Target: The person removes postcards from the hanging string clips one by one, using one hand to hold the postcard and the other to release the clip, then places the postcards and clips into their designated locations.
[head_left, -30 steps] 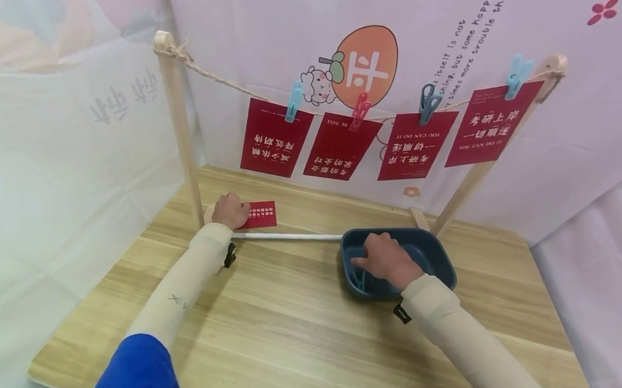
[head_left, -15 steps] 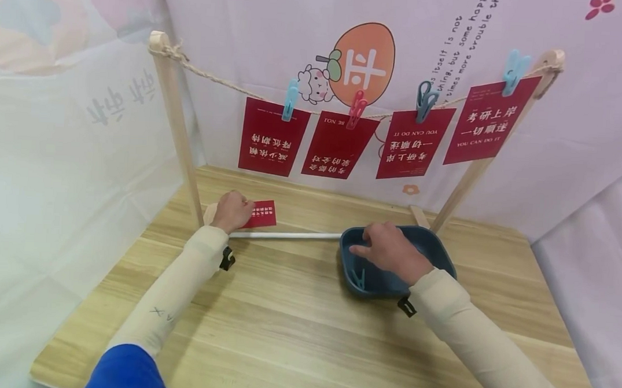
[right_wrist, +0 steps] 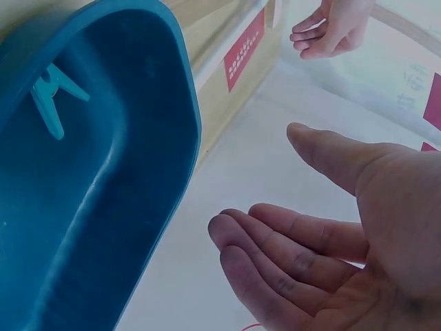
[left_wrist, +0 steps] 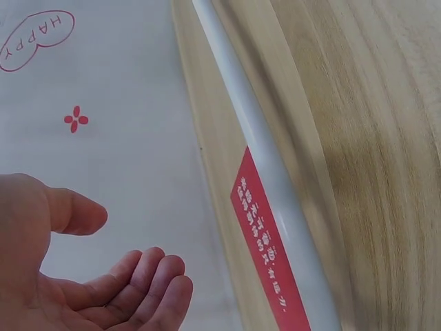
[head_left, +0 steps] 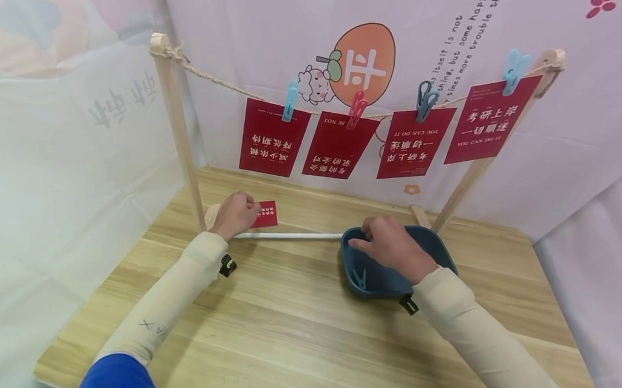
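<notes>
Your left hand [head_left: 235,215] has slid a little to the right since a second ago, so it now covers more of the small red card [head_left: 268,213] in the head view. Your right hand [head_left: 396,252] has come up and away from the clip [head_left: 359,278] in the blue tub [head_left: 440,253], and the clip shows better now. The four red cards hanging on the string [head_left: 217,81] look the same as before.

One end of the small card is behind your left hand in the head view. In the left wrist view its bottom is cut off, and the white rod [head_left: 299,236] runs along its edge. Your right hand hides the back part of the tub.

Your left fingers are softly bent, with the thumb apart and nothing between them. Your right thumb and fingers are spread too, with a gap between them, over the tub.

The small card lies flat on the wooden table [head_left: 295,315], just behind the rod. It is bright red with rows of tiny pale writing. The clip is blue-green, shaped like a V, and sits in the tub's near left corner.
</notes>
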A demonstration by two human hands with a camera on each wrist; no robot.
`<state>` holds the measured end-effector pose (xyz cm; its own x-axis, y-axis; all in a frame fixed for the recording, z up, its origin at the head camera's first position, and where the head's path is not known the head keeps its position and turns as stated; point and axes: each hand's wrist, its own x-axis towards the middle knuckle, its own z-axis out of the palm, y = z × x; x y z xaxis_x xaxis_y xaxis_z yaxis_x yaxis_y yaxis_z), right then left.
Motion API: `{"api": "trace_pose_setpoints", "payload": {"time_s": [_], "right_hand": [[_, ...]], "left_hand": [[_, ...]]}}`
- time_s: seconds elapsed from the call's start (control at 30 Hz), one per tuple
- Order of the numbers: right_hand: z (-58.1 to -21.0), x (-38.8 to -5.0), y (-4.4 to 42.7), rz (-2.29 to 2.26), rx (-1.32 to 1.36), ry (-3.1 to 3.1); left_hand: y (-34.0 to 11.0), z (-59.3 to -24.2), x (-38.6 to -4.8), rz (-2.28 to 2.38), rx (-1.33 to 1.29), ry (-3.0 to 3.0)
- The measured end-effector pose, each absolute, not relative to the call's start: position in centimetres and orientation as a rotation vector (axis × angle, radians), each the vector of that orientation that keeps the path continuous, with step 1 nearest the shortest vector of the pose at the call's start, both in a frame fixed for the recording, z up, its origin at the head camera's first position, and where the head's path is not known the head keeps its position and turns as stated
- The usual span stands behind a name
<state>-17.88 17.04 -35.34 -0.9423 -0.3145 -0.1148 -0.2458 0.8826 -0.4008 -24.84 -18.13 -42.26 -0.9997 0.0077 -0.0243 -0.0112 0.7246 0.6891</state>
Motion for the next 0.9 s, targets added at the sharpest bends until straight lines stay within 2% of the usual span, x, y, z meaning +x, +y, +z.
{"api": "trace_pose_setpoints", "payload": {"time_s": [0.9], "right_hand": [[-34.2, -17.7, 16.9, -0.568, -0.543, 2.950]], "left_hand": [[-18.1, -39.2, -23.1, 1.470, 0.097, 2.895]]}}
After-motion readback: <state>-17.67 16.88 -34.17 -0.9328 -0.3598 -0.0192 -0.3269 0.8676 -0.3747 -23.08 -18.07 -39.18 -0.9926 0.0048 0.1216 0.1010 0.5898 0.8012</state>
